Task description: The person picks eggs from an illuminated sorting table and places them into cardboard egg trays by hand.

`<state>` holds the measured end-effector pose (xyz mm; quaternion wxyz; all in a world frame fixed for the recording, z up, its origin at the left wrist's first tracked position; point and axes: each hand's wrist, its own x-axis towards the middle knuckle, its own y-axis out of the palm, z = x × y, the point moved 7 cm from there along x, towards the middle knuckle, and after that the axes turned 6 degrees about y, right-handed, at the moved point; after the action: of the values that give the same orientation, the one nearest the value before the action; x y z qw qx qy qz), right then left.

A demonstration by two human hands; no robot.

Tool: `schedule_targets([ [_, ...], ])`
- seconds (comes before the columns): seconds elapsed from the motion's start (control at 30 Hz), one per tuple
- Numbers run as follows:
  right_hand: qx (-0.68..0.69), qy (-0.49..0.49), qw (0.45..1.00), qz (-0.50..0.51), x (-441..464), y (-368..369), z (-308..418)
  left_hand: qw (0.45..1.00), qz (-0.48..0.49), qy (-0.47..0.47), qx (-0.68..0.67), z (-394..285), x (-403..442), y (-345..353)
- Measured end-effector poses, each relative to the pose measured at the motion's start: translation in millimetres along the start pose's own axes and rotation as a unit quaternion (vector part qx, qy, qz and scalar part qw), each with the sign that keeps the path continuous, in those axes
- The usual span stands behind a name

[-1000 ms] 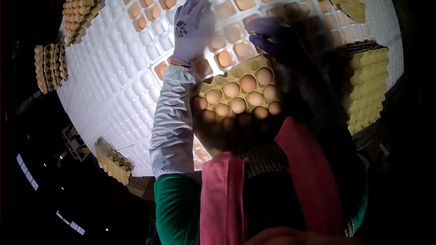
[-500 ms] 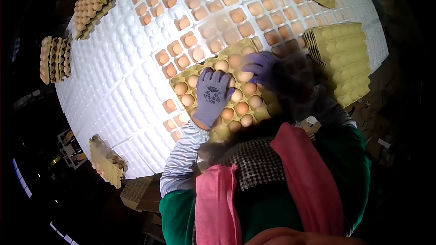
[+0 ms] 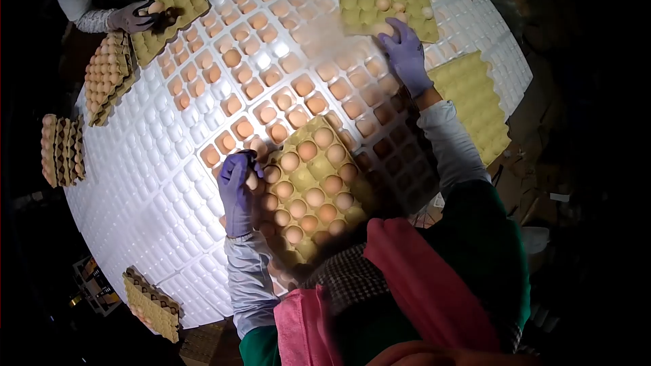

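My left hand [image 3: 237, 188], in a purple glove, is closed around an egg [image 3: 252, 180] at the left edge of the yellow egg tray [image 3: 303, 177]. Several eggs sit in that tray, and some of its cups are bare. My right hand [image 3: 408, 59] stretches forward to the far egg tray [image 3: 352, 8], fingers apart at its near edge. A few eggs [image 3: 383, 5] lie in this far tray. Whether the right fingertips touch an egg is unclear. White plastic trays [image 3: 203, 137] holding eggs in square pockets lie under and around the yellow tray.
Another yellow tray [image 3: 468, 98] lies at the right. At upper left, a co-worker's gloved hand [image 3: 135, 17] holds an egg over a tray [image 3: 186, 0]. Stacked egg trays [image 3: 105, 74] stand along the left edge, with another stack [image 3: 152, 303] at lower left.
My left hand has moved from over the yellow tray's eggs to its left edge and now holds an egg. My right hand has gone from that tray to the far one. The view has shifted.
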<state>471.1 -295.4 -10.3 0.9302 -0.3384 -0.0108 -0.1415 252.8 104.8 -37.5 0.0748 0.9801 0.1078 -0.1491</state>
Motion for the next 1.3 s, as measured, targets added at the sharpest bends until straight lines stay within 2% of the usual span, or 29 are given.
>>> schedule_targets([
  [0.07,-0.098,-0.055,0.992,-0.053,53,3,-23,0.962,0.12,0.1,0.226,-29,4,41],
  [0.1,-0.18,-0.044,0.981,-0.063,71,5,-31,0.902,0.149,0.122,0.387,-25,7,55],
  [0.13,-0.238,-0.053,0.969,-0.044,91,13,-42,0.811,0.168,0.189,0.528,-3,10,61],
  [0.17,-0.263,-0.055,0.963,0.001,108,22,-60,0.764,0.208,0.154,0.592,7,8,72],
  [0.2,-0.243,-0.043,0.969,0.034,123,32,-82,0.734,0.186,0.17,0.631,19,9,75],
  [0.27,-0.266,-0.127,0.953,-0.073,110,30,-63,0.723,0.186,0.16,0.645,30,12,75],
  [0.33,-0.099,-0.158,0.981,0.061,28,34,25,0.799,0.198,0.112,0.557,19,14,67],
  [0.4,-0.047,-0.264,0.918,0.292,-63,58,63,0.874,0.193,0.071,0.441,4,15,51],
  [0.43,-0.027,-0.297,0.852,0.43,-113,71,59,0.936,0.163,0.037,0.311,8,14,33],
  [0.47,-0.037,-0.324,0.848,0.418,-137,72,51,0.979,0.123,0.0,0.162,12,11,16],
  [0.5,-0.048,-0.35,0.843,0.405,-159,74,41,0.995,0.091,-0.026,0.013,15,6,2],
  [0.53,-0.059,-0.375,0.837,0.394,-181,75,32,0.988,0.073,-0.053,-0.124,16,-1,-9],
  [0.6,-0.047,-0.396,0.841,0.366,-210,64,28,0.989,0.115,-0.054,-0.069,4,-5,-1],
  [0.63,-0.023,-0.392,0.851,0.349,-219,54,33,0.981,0.168,-0.042,0.083,7,0,12],
  [0.67,0.036,-0.357,0.875,0.326,-219,38,38,0.948,0.216,-0.029,0.234,13,7,27],
  [0.7,0.063,-0.307,0.89,0.331,-217,36,34,0.888,0.203,0.121,0.395,5,6,48],
  [0.73,0.092,-0.257,0.903,0.332,-215,33,29,0.782,0.178,0.266,0.535,-1,-2,77],
  [0.77,0.09,-0.196,0.907,0.361,-205,49,11,0.746,0.178,0.222,0.603,10,-1,94],
  [0.83,0.24,0.069,0.858,0.448,-203,54,-33,0.673,0.145,0.157,0.708,13,-1,120],
  [0.87,0.306,0.202,0.818,0.443,-204,54,-56,0.676,0.139,0.168,0.704,10,0,121],
  [0.97,0.438,0.279,0.768,0.374,-227,36,-61,0.688,0.115,0.179,0.694,27,10,112],
  [1.0,0.32,0.132,0.846,0.405,-228,32,-40,0.722,0.112,0.192,0.655,31,15,103],
  [1.03,0.19,-0.022,0.888,0.418,-231,33,-8,0.753,0.135,0.179,0.619,29,19,94],
  [1.07,0.053,-0.174,0.893,0.411,-239,34,22,0.781,0.158,0.165,0.581,25,21,84],
  [1.1,-0.086,-0.318,0.863,0.383,-251,37,39,0.863,0.152,0.152,0.457,19,21,71],
  [1.13,-0.02,-0.233,0.885,0.403,-246,37,33,0.954,0.199,0.014,0.223,19,10,66],
  [1.2,0.111,-0.059,0.896,0.426,-234,34,13,0.987,0.121,-0.012,0.106,8,-9,44],
  [1.27,0.236,0.114,0.864,0.43,-225,34,-13,0.996,0.073,-0.02,-0.055,11,-30,18],
  [1.3,0.288,0.132,0.841,0.438,-218,38,-9,0.983,0.049,-0.073,-0.164,27,-35,5],
])
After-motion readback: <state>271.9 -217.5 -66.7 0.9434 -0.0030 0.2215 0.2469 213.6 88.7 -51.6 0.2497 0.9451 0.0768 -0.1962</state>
